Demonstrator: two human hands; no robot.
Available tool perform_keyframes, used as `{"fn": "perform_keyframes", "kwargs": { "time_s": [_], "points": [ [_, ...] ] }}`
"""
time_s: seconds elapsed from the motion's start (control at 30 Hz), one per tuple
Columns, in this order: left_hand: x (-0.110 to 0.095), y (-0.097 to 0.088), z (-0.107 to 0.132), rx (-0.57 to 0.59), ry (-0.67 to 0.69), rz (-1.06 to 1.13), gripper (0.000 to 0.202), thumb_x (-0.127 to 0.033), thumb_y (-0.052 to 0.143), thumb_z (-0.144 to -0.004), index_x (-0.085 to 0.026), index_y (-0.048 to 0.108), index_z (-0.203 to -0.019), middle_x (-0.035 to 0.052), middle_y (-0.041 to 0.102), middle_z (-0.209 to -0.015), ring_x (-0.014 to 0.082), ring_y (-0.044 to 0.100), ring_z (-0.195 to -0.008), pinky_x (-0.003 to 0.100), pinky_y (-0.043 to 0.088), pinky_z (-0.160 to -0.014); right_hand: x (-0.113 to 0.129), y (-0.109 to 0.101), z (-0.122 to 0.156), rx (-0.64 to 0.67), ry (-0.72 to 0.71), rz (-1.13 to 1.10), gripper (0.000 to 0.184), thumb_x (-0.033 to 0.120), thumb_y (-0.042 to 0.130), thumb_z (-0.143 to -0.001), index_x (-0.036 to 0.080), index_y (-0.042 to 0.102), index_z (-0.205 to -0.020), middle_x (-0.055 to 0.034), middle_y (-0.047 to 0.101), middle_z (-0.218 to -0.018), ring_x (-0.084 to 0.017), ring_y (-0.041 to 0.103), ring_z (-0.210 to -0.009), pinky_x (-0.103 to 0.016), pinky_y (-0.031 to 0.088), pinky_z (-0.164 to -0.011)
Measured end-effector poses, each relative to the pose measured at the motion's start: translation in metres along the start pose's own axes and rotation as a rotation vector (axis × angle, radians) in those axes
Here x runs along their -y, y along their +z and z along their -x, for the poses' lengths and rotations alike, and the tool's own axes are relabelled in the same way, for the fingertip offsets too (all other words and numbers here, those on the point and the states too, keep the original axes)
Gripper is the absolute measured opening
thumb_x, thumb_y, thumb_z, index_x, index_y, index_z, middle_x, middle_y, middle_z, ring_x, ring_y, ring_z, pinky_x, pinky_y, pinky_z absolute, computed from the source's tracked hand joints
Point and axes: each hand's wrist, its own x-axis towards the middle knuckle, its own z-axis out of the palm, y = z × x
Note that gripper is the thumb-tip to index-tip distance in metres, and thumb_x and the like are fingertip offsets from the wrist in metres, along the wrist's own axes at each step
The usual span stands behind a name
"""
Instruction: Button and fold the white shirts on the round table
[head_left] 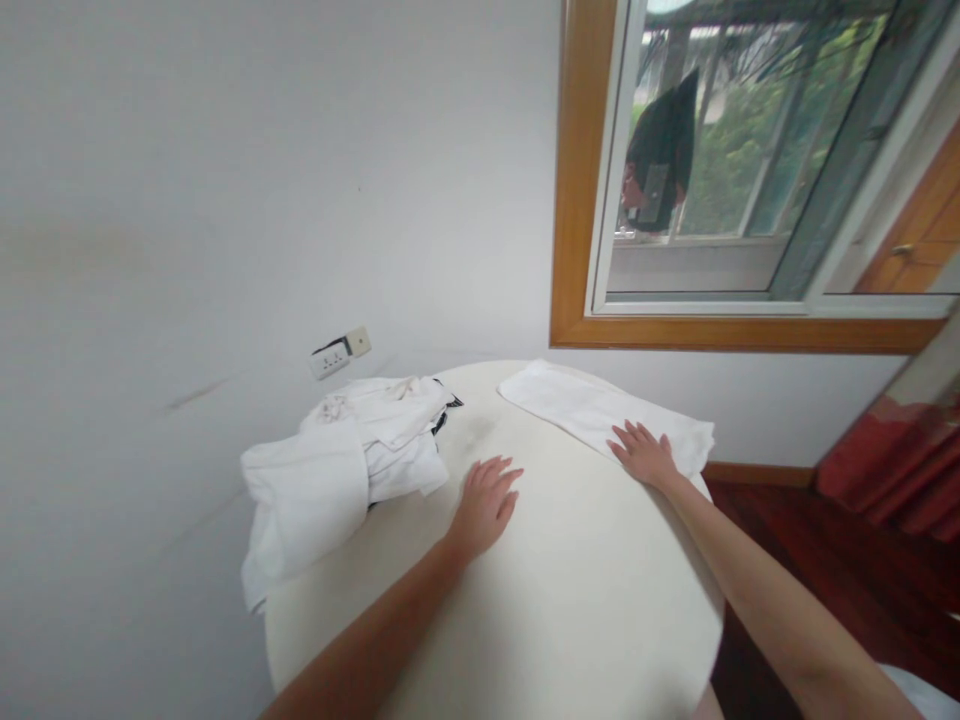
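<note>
My right hand (643, 455) lies with its fingers spread on the near edge of a folded white cloth (577, 402), which is laid flat along the right back part of a round white table (570, 590). Near the middle of the tabletop is my left hand (486, 500), its fingers extended and nothing in them. To the left of that hand sits a loose heap of white clothes (390, 425) with some black trim showing. One white piece (307, 500) of the heap hangs over the table's left edge.
Behind the table stands a white wall (420, 180) with a power socket (331, 360) above the heap. A wood-framed window (570, 200) is at the back right. Red curtain fabric (892, 460) hangs at the right over a dark red floor (780, 530).
</note>
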Motion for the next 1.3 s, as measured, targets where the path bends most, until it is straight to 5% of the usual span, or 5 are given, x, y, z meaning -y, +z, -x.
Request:
{"fn": "perform_keyframes", "kwargs": {
  "time_s": [0.47,0.73,1.03,1.2,1.3],
  "points": [
    [0.028,0.01,-0.014,-0.189,-0.23,0.393,0.024,-0.009,0.049,-0.083,-0.021,0.068,-0.094,0.006,0.066,-0.102,0.0184,0.058,-0.102,0.038,0.045,-0.096,0.004,0.017,-0.086,-0.074,-0.001,-0.046,0.061,0.06,0.025,-0.093,0.027,0.044,-0.141,-0.0063,0.034,-0.153,-0.028,0.025,-0.141,-0.065,0.016,-0.108],
    [0.018,0.002,-0.011,-0.154,-0.182,0.312,0.031,-0.005,0.048,-0.08,-0.022,0.068,-0.096,0.0056,0.065,-0.104,0.0183,0.057,-0.103,0.037,0.046,-0.095,0.007,0.015,-0.081,-0.274,-0.113,-0.059,0.047,0.044,0.03,-0.096,0.025,0.057,-0.129,-0.0089,0.051,-0.14,-0.029,0.036,-0.134,-0.065,0.018,-0.107],
    [0.069,-0.117,-0.018,-0.362,-0.557,-0.484,0.051,-0.04,0.048,-0.089,-0.025,0.046,-0.138,0.0096,0.035,-0.15,0.0319,0.017,-0.143,0.06,0.006,-0.114,0.076,0.001,0.007,-0.559,-0.539,-0.307,0.03,0.031,0.041,-0.093,0.025,0.069,-0.103,-0.0079,0.066,-0.117,-0.025,0.051,-0.12,-0.051,0.027,-0.108],
    [0.116,-0.164,-0.008,-0.158,-0.9,-0.584,0.075,-0.066,0.045,-0.08,-0.015,0.048,-0.135,0.023,0.048,-0.135,0.0434,0.037,-0.127,0.068,0.022,-0.102,0.104,0.004,0.045,-0.431,-0.712,-0.349,0.028,0.029,0.043,-0.093,0.026,0.07,-0.1,-0.0071,0.069,-0.112,-0.025,0.054,-0.117,-0.052,0.026,-0.107],
    [0.123,-0.167,-0.001,0.042,-0.88,-0.537,0.063,-0.062,0.047,-0.082,-0.019,0.056,-0.126,0.0202,0.055,-0.123,0.0376,0.051,-0.113,0.049,0.042,-0.09,0.107,0.002,0.05,-0.371,-0.742,-0.392,0.029,0.031,0.042,-0.093,0.024,0.071,-0.097,-0.007,0.07,-0.106,-0.022,0.059,-0.109,-0.046,0.034,-0.102]
  ]
}}
